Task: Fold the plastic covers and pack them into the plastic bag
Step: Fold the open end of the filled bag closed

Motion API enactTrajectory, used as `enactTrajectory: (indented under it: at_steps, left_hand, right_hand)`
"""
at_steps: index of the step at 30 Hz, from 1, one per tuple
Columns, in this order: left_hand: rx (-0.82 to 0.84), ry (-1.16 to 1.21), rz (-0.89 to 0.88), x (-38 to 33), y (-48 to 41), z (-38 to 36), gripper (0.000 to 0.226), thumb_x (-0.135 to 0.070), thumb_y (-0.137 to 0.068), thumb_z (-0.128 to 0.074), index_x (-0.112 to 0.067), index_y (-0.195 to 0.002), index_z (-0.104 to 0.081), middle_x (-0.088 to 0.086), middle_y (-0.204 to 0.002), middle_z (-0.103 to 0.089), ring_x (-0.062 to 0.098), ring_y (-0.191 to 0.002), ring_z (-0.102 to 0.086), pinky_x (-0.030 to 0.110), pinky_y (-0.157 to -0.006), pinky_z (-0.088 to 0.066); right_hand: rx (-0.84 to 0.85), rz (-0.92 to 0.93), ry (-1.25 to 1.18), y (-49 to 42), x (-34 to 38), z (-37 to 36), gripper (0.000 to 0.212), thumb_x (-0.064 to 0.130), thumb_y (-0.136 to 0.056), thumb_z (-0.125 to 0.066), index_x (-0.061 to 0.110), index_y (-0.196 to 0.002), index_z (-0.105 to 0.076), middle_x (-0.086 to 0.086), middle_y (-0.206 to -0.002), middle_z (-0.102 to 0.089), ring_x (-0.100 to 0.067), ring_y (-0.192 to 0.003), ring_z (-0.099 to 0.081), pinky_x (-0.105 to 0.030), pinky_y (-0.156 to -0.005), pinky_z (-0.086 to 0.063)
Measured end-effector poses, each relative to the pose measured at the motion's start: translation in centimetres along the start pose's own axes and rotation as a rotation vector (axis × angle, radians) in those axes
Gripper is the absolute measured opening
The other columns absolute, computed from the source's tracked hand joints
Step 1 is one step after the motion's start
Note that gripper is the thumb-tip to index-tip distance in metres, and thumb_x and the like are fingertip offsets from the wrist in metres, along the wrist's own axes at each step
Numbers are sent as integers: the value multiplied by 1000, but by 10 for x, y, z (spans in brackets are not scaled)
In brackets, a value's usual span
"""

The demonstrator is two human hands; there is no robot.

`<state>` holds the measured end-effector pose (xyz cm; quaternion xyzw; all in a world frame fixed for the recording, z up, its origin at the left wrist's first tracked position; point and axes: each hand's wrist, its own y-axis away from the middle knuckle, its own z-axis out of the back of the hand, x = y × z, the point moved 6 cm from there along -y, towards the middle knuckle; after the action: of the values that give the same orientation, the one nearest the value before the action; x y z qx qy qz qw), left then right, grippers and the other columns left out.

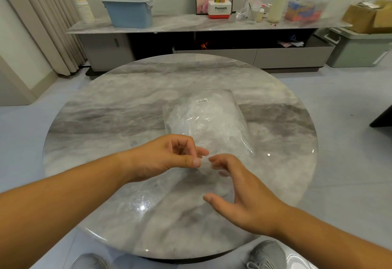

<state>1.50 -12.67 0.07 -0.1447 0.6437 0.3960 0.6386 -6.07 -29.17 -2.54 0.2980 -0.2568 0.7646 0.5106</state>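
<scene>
My right hand (239, 196) hovers over the bench (106, 120), fingers spread and holding nothing. My left hand (167, 158) pinches the edge of a faint clear plastic cover (206, 170) between thumb and forefinger. The stuffed plastic bag (207, 120) lies just beyond them, mid-bench.

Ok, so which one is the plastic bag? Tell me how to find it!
Find the big round marble table in the middle of the room. Near its centre lies the plastic bag. Unlike the hard blue tub on the sideboard behind, it is soft, see-through and puffy with crinkled plastic, with a small white sticker at its far end.
</scene>
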Motion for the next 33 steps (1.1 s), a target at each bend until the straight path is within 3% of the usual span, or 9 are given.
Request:
enactTrajectory:
  at_steps: [3,7,10,15,19,22,25,28,33]
  left_hand:
    - [-2,-4,4,1,1,1,11,-14,-87,-74,-11,-81,-64,-3,-128,-70,6,-125,-60,27,-107,-41]
    - [-5,4,2,3,2,5,11,-16,-84,-75,-16,-77,-66,-3,-128,-69,9,-125,-61,33,-112,-40]
    - [13,14,1,2,3,4,11,-19,-81,-76,-21,-74,-68,-5,-129,-69,8,-126,-60,33,-112,-39]
    - [36,-12,4,3,5,2,12,-23,-79,-77,-17,-78,-67,-4,-129,-69,8,-126,-60,34,-112,-40]
    - [-4,16,-16,0,4,8,9,-22,-79,-76,-21,-74,-68,-1,-127,-70,10,-125,-61,35,-113,-39]
    - [-29,30,-26,-2,4,13,10,-21,-78,-76,-23,-71,-69,1,-126,-71,11,-124,-62,35,-114,-38]
    - [-30,47,-20,-2,4,14,11,-20,-79,-76,-21,-72,-68,1,-126,-71,14,-123,-63,37,-116,-36]
    - [5,44,-19,-1,4,11,14,-19,-84,-79,-20,-76,-67,0,-129,-69,15,-126,-61,38,-117,-34]
    - [42,26,-1,-1,3,1,11,-16,-82,-74,-12,-82,-64,-1,-130,-69,13,-126,-61,38,-117,-36]
  right_hand:
    - [45,-61,-12,-5,-4,-1,63,68,-83,-61,47,-128,-24,25,-142,-45,8,-132,-44,-21,-108,-43]
    - [173,-131,0,-9,-7,-7,64,65,-86,-64,44,-128,-21,23,-151,-42,9,-136,-38,-12,-102,-38]
    - [202,-253,-113,-16,-19,-8,62,71,-82,-63,38,-126,-34,21,-144,-49,4,-128,-47,-16,-98,-41]
    - [265,-180,105,-24,-24,-8,77,84,-76,-53,34,-134,-51,19,-128,-55,1,-117,-52,-31,-103,-47]
    - [99,-24,234,-13,-4,11,64,70,-87,-54,31,-138,-55,21,-129,-57,4,-120,-50,-11,-102,-36]
    - [-127,98,434,9,7,27,50,66,-91,-49,27,-114,-68,13,-102,-68,-9,-95,-63,-24,-81,-54]
    - [-168,-48,580,20,8,29,64,79,-89,-32,27,-98,-68,12,-87,-65,-13,-86,-60,-27,-72,-53]
    - [32,-230,577,24,-1,19,76,90,-80,-12,36,-110,-56,16,-102,-60,-6,-103,-52,-21,-87,-43]
    - [261,-357,243,11,-13,15,97,85,-80,-38,31,-159,-21,16,-162,-30,-5,-147,-28,-19,-115,-23]
